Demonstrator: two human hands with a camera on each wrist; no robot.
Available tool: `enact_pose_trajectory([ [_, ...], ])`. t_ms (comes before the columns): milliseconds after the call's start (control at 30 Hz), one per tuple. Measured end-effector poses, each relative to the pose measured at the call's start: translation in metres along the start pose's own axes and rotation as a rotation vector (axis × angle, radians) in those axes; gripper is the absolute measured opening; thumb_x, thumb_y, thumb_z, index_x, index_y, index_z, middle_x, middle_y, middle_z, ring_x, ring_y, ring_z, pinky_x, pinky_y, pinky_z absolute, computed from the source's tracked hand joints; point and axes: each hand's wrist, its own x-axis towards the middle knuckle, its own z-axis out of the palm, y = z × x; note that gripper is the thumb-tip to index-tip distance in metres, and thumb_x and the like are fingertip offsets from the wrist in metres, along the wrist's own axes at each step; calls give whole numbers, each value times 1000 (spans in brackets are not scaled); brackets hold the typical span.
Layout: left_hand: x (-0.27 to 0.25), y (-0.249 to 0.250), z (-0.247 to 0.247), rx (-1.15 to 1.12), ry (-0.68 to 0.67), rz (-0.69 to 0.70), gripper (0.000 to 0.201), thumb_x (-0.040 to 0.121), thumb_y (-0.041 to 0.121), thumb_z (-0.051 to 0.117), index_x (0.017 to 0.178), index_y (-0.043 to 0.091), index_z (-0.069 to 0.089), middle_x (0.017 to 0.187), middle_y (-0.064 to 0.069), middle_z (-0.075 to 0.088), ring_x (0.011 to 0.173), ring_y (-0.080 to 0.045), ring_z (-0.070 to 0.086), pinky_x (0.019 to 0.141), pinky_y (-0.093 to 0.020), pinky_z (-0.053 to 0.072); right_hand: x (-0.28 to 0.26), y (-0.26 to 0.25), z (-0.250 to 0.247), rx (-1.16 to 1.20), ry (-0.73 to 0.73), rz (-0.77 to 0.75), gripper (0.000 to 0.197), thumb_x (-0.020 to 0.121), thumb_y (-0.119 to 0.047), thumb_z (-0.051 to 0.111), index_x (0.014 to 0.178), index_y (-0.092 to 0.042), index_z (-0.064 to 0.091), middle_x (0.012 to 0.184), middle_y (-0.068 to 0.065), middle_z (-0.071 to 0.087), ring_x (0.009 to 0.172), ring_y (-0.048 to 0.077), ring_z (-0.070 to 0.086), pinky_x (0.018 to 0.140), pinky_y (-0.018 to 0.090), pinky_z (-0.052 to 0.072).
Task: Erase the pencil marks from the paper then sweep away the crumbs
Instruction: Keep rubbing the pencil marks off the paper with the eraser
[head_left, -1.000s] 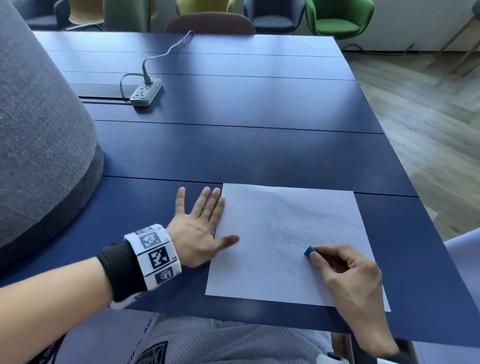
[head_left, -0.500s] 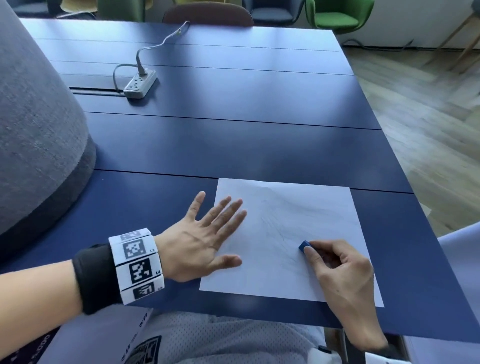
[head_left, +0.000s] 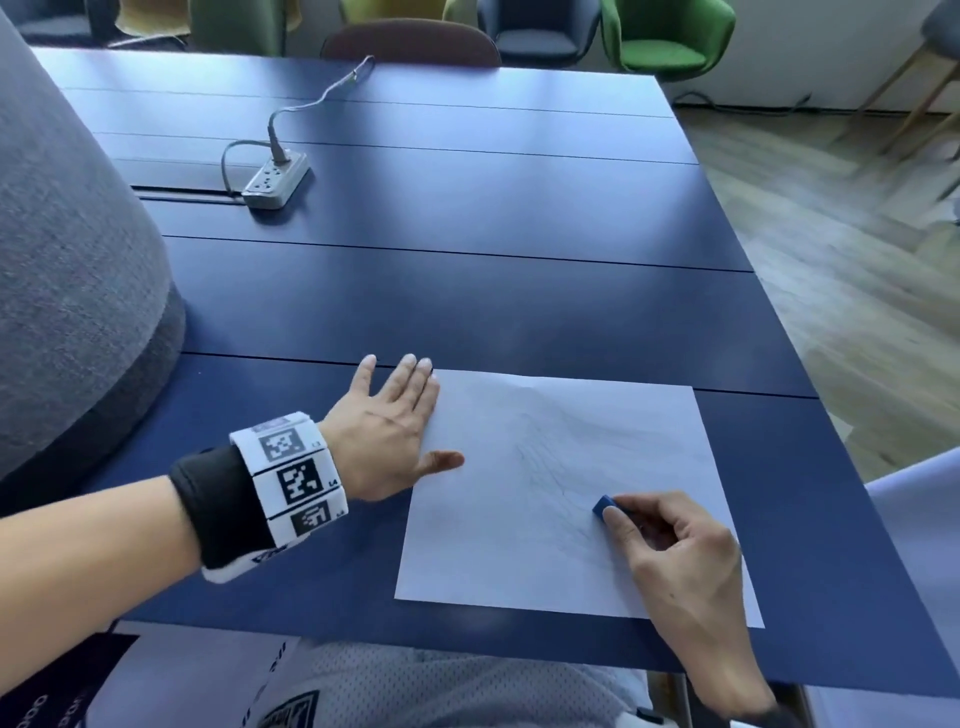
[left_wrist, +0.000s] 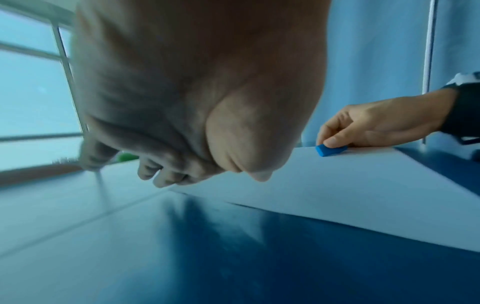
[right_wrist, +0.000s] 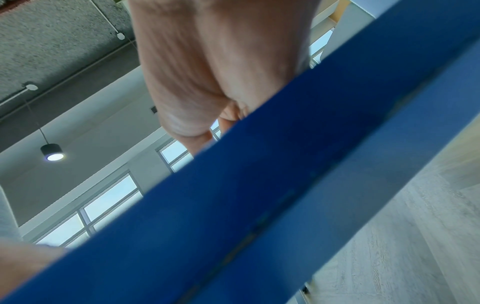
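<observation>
- Eraser (head_left: 604, 505) is pinched in my right hand (head_left: 670, 551) between thumb and forefinger, its blue tip poking out toward the left and sitting down on the paper (head_left: 483, 545). The left wrist view shows it flat against the sheet.
- Pencil marks (head_left: 561, 457) are faint scribbles running from right at the eraser tip up and away from the right hand, toward the far edge of the paper. So the work lies ahead and a bit left of that hand. I'd guess the strokes need to go along that line, away from me and back.
- Left hand (head_left: 387, 441) is spread flat, fingers straight, gripping nothing. It lies on the table (head_left: 467, 301) at the paper's left edge, thumb on the sheet and fingertips by the far left corner.
- That hand is on the opposite side of the marks from the eraser, well apart from it, so it looks set to pin the sheet while the right hand rubs.
- Right hand is clearly the nearer one to the marks.
- Crumbs: can't make any out, too small to tell. Sweeping looks not yet started, since the marks are plainly there.
- Right wrist view is mostly table edge, no help on the grip.
</observation>
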Motion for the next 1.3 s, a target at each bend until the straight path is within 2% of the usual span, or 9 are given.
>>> enact_pose_trajectory([
  [67,8,-2,-13,-46,67,55,94,88,73,11,155,9,-7,163,-12,-13,150,-26,-8,121,-45,5,1,0,1,-24,-3,9,14,76,-17,79,72,-28,72,75,-10,70,74,6,63,67,15,49],
  [133,16,1,-22,-152,104,147,85,95,63,37,156,11,8,163,-12,-4,148,-28,7,118,-41,23,3,-3,0,-53,-21,20,14,77,-17,78,72,-28,71,74,-11,70,73,3,63,66,11,48],
  [267,26,10,-19,-251,180,201,67,90,58,55,140,15,38,150,-6,23,126,-24,32,97,-40,46,15,-13,-4,-170,-129,68,12,79,-20,76,72,-27,70,67,-10,69,66,-3,59,59,8,44],
  [467,30,13,-21,-279,159,190,71,82,58,66,136,19,42,137,0,32,116,-21,33,85,-36,47,40,-34,-15,-391,-369,107,8,81,-22,73,74,-23,69,65,-6,65,56,3,57,51,14,42],
  [667,30,11,-22,-240,139,183,75,78,62,68,137,25,40,137,2,30,115,-21,32,70,-31,39,86,-74,-11,-530,-437,-159,6,78,-19,76,76,-20,70,66,-8,65,56,4,58,53,18,46],
  [800,32,11,-24,-234,135,173,81,73,65,71,138,27,39,135,1,31,113,-22,32,71,-34,42,120,-81,10,-519,-553,-281,8,78,-18,75,78,-25,72,71,-9,65,59,10,57,57,25,49],
  [933,32,13,-25,-235,112,163,92,67,67,74,141,26,37,133,-1,29,116,-24,30,74,-34,42,140,-77,35,-587,-675,-346,10,80,-20,73,80,-29,73,75,-11,64,62,7,53,61,22,46],
  [1100,32,15,-26,-204,106,160,93,68,66,74,141,24,36,132,-4,29,115,-27,30,71,-35,41,157,-84,57,-518,-729,-387,8,79,-24,77,87,-26,76,72,-3,63,64,9,55,65,27,49],
  [1300,34,15,-25,-188,117,160,96,69,66,73,143,22,31,132,-6,27,114,-27,29,69,-33,36,163,-74,63,-453,-777,-357,12,78,-13,78,87,-21,78,74,-4,56,60,4,50,59,15,42],
])
